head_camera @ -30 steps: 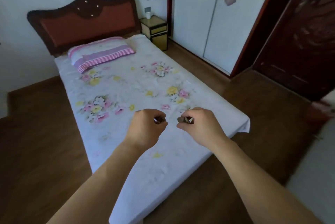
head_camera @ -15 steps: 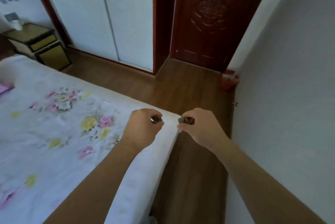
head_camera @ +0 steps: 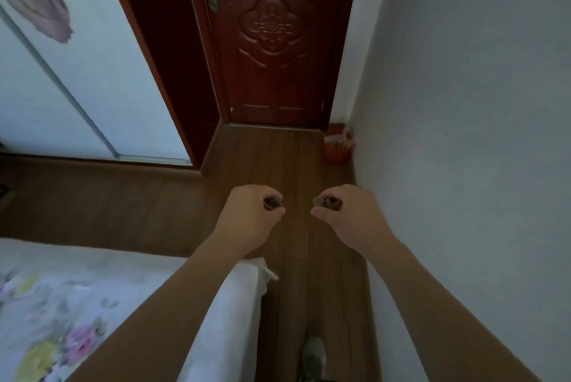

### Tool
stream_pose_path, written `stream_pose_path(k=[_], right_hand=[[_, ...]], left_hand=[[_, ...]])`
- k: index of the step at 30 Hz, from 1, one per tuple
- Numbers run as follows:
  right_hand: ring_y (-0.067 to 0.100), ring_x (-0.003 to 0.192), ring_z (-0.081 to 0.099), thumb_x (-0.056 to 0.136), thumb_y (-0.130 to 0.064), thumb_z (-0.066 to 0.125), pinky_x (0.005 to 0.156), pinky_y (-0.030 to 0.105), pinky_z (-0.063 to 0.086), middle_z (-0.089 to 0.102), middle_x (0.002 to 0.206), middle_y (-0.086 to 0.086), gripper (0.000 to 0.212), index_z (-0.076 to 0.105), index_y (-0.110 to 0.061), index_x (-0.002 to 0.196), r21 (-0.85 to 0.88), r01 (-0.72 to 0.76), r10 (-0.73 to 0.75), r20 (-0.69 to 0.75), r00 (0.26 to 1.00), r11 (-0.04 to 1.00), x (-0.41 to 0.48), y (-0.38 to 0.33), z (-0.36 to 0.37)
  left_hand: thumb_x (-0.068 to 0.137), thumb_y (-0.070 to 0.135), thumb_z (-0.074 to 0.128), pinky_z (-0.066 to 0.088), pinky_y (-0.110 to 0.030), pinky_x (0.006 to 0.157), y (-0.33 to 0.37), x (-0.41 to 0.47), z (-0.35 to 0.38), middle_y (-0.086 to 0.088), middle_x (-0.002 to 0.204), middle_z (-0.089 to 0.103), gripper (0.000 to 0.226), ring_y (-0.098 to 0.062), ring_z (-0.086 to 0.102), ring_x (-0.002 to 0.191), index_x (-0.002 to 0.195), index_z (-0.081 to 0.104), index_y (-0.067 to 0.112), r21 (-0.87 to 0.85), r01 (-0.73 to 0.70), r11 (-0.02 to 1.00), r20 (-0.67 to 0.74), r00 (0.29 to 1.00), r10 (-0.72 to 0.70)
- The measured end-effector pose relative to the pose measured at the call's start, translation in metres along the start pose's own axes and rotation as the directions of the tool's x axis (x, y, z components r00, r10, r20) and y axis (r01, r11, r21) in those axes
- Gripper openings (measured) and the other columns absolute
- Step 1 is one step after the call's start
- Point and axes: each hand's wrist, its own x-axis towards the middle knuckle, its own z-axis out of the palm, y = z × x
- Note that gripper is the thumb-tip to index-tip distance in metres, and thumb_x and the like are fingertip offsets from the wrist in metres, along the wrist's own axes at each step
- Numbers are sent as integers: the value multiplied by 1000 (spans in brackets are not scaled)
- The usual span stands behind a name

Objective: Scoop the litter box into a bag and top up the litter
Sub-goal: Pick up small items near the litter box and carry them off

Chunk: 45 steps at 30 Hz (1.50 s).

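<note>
The view has swung away from the bed (head_camera: pixel 129 295), which a second ago filled the picture and now shows only its near corner at the lower left; ahead stands a closed dark wooden door (head_camera: pixel 272 41) at the end of a strip of wooden floor (head_camera: pixel 278 159) between the bed and the right wall (head_camera: pixel 463 134). That suggests the person is turning to leave the room, so the task is, by my judgement, at its very start: a walk towards the litter box, not the scooping. No litter box, scoop, bag or litter supply shows anywhere here, so where the box lies, which way it points and how its long axis runs cannot be told. The left hand (head_camera: pixel 250 221) and the right hand (head_camera: pixel 349 214) are held out in front, apart, each curled almost closed with the thumb and forefinger pinching a small dark object, too small to name. A small red bin (head_camera: pixel 336 149) sits on the floor in the corner beside the door, against the wall. One shoe (head_camera: pixel 313 354) shows at the bottom edge.
</note>
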Motion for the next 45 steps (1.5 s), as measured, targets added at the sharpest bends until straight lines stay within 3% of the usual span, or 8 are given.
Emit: stream_pose_path(k=[6,13,20,25,31,37,41,45], right_hand=[[12,93,56,90,-44,66,86,28,49,64,108,-4,34,67,-23,116,-1,7,-7,-10,1000,1000,124,26,-42],[12,92,58,88,-42,70,81,25,47,63,101,-7,28,69,-25,110,2,-45,45,-23,999,999,282,60,-57],[17,89,60,87,-34,73,83,32,50,66,96,0,22,73,-16,101,37,-139,140,-42,989,990,444,82,-75],[7,82,59,86,-34,74,65,8,40,62,90,-10,21,74,-21,102,125,-227,238,-86,967,966,535,111,-97],[7,81,59,85,-29,74,67,5,34,62,92,-12,22,75,-21,106,187,-296,321,-116,940,937,657,182,-106],[11,95,62,88,-31,70,70,2,30,70,113,-1,26,73,-22,113,200,-424,439,-33,898,883,776,262,-97],[13,87,61,89,-36,67,70,21,39,68,97,-2,15,72,-25,97,211,-531,547,-21,837,820,830,300,-97],[14,88,54,91,-39,64,73,27,36,62,97,-2,18,69,-27,103,163,-593,599,13,801,789,882,343,-74]], left_hand=[[89,25,72,39,-5,68,28,127,7,11,100,66,25,2,56,83,114,72,21,3,-12,1000,17,1000,12],[88,26,73,46,-17,79,22,301,21,8,103,69,24,-3,59,89,112,73,20,-12,-46,999,36,998,47],[88,24,74,45,-17,79,12,487,42,8,100,68,23,-4,59,89,110,74,19,-46,-104,994,157,981,110],[88,23,73,49,-20,82,28,609,54,4,103,70,23,-7,61,92,110,75,18,-24,-148,989,246,958,149],[85,21,77,50,-23,78,44,758,115,4,98,72,19,-8,62,86,103,76,18,-1,-225,974,330,920,213],[87,19,74,50,-22,75,54,888,182,10,87,63,15,3,52,71,102,76,17,-19,-256,966,402,883,242],[86,16,75,46,-18,66,55,958,225,12,79,61,6,5,53,68,93,76,16,-51,-235,971,472,851,231],[83,16,77,52,-19,65,32,1025,293,5,80,70,6,-3,63,72,85,74,12,-80,-219,972,561,797,226]])
